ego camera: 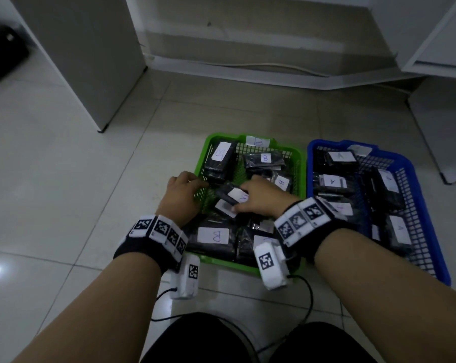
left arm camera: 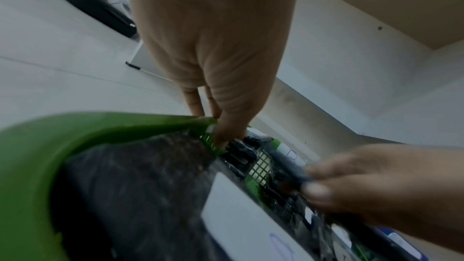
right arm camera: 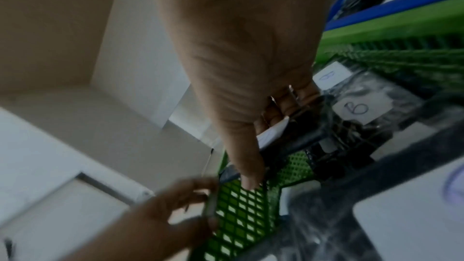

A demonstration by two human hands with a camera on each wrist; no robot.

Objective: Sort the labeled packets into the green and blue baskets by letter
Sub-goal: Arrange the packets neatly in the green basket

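The green basket [ego camera: 210, 140] sits on the floor in front of me and holds several black packets with white labels marked B [ego camera: 213, 235]. Right beside it, the blue basket [ego camera: 310, 163] holds packets marked A [ego camera: 332, 181]. My left hand [ego camera: 182, 188] grips the green basket's left rim [left arm camera: 75, 126], thumb inside the mesh and fingers outside. Inside the green basket, my right hand [ego camera: 261, 197] holds a black packet [ego camera: 230, 193] by its edge, tilted above the others. Its label letter is partly hidden by my fingers. In the right wrist view my fingers curl round that packet [right arm camera: 301, 140].
Both baskets stand on pale floor tiles [ego camera: 64, 179]. A white cabinet [ego camera: 90, 61] is at the back left, and more white furniture [ego camera: 444, 48] at the right. A white wall base with a cable [ego camera: 247, 66] runs behind. My knees [ego camera: 247, 341] are at the bottom.
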